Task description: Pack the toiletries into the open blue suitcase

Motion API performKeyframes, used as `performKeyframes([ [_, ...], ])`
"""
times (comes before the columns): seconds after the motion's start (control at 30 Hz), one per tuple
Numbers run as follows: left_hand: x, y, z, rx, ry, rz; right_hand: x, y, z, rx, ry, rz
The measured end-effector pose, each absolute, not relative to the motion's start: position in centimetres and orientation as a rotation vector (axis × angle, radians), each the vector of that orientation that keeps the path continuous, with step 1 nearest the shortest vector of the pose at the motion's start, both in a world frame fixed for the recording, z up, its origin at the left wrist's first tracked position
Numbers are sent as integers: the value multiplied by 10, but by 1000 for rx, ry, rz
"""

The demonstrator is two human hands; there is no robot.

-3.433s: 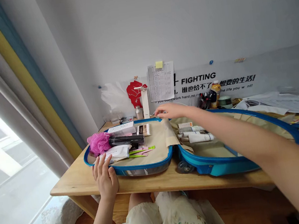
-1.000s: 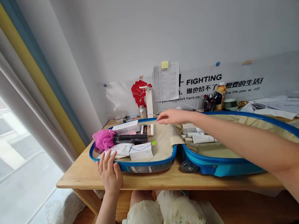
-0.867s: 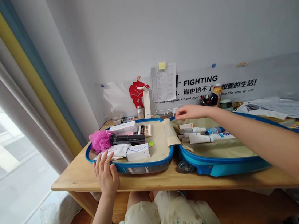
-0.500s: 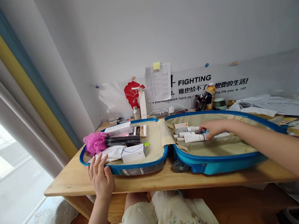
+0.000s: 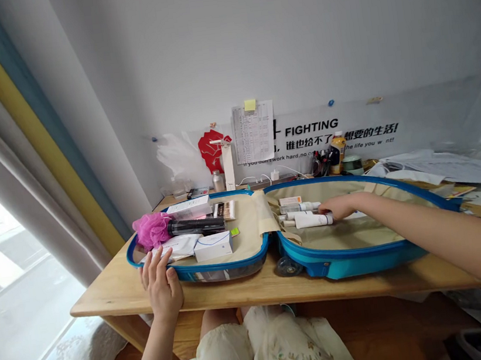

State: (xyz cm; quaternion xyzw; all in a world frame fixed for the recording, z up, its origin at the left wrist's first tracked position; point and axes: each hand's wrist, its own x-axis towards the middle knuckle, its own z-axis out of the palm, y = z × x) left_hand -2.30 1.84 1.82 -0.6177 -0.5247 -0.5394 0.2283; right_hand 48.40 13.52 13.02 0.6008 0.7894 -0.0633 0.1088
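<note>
An open blue suitcase (image 5: 335,265) lies flat on a wooden desk (image 5: 113,288). My left hand (image 5: 161,285) rests on the front rim of its left half, fingers spread, holding nothing. That half holds a pink bath puff (image 5: 152,230), a black cylinder (image 5: 196,226) and a white box (image 5: 212,246). My right hand (image 5: 337,207) reaches into the right half and lies on a row of white tubes (image 5: 310,221), fingers curled. Whether it grips one is hidden by the hand itself.
At the back of the desk, against the wall, stand a yellow bottle (image 5: 337,146), a pen holder and a small silver can (image 5: 217,180). Loose papers (image 5: 442,165) pile up at the right. A curtain (image 5: 22,173) and window are on the left.
My right hand has come down from the suitcase's back rim onto the tubes in the right half. A white box now lies in the left half. My left hand has stayed put.
</note>
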Motion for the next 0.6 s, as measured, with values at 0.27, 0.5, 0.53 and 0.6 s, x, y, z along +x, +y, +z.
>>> performKeyframes([
  [0.27, -24, 18, 18, -1707, -1466, -1486, 478, 142, 122, 1701, 2197, -116],
  [0.5, -25, 19, 16, -1712, -1515, -1487, 482, 132, 130, 1686, 2217, -117],
  [0.53, -24, 18, 17, -1713, -1524, -1489, 483, 130, 131, 1681, 2231, -113],
  [0.6, -24, 18, 17, -1711, -1528, -1494, 484, 127, 132, 1670, 2254, -99],
])
